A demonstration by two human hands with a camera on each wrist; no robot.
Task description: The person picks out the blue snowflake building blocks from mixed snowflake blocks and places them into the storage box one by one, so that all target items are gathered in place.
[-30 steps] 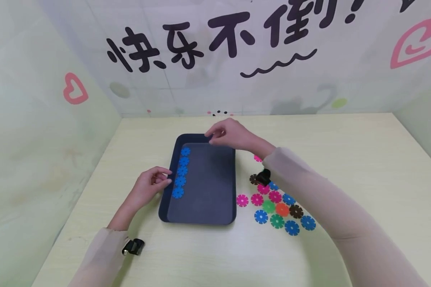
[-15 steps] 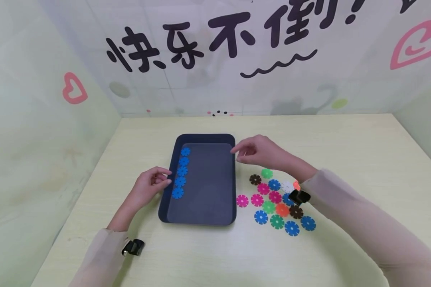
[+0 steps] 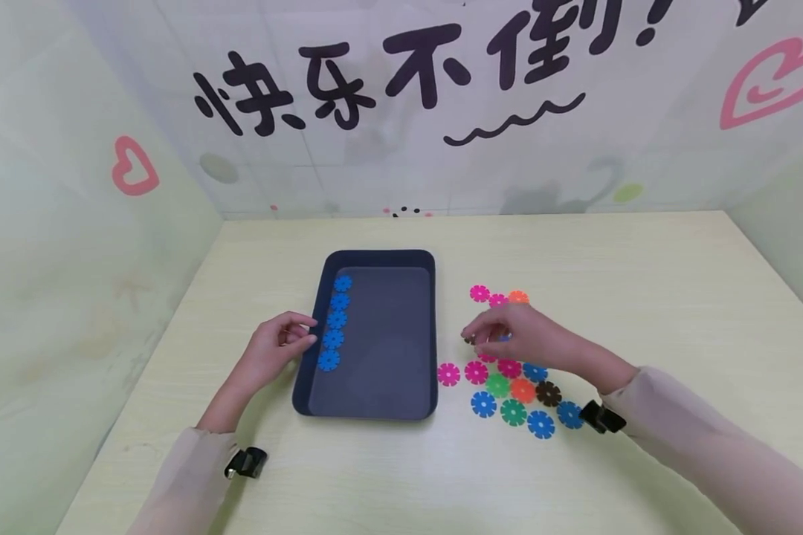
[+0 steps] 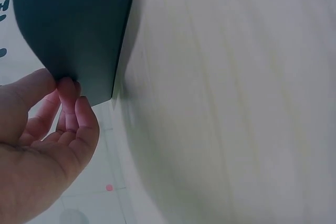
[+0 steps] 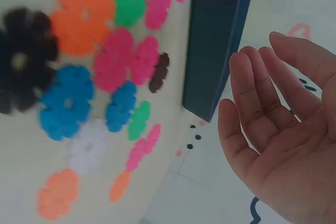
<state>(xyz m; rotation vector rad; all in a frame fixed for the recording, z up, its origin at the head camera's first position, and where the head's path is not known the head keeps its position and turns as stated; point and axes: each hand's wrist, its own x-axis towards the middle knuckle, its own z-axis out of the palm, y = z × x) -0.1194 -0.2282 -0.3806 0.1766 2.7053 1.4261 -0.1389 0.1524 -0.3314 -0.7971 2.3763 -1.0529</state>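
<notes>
Nearest me in the head view, a black wrist device (image 3: 246, 462) sits at the cuff of the pale beige left sleeve (image 3: 187, 483), above the light wood-grain desk (image 3: 375, 483). Farther in, on the right, lies a bright blue, round notched disc (image 3: 537, 429), the closest of a loose multicoloured cluster, with a dark green notched disc (image 3: 510, 414) just beside it and a dark brown notched disc (image 3: 544, 389) behind. A pink notched disc (image 3: 445, 377) lies just beside the right wall of the dark blue-grey rectangular tray (image 3: 381, 342). That tray stands on the desk left of the cluster, and inside it five blue notched discs (image 3: 333, 322) run in a near-to-far row along the left side.

I have the left hand (image 3: 274, 349) at the tray's left rim, its grip narrow, thumb and fingertips pinching the edge. My right hand (image 3: 529, 338) hovers over the far part of the cluster; its grip is fairly wide, fingers gently bent, and the right wrist view shows me its bare palm. Beyond it lies an orange notched disc (image 3: 522, 295). Farthest off, the white wall (image 3: 375, 171) carries large black characters (image 3: 428, 85).
</notes>
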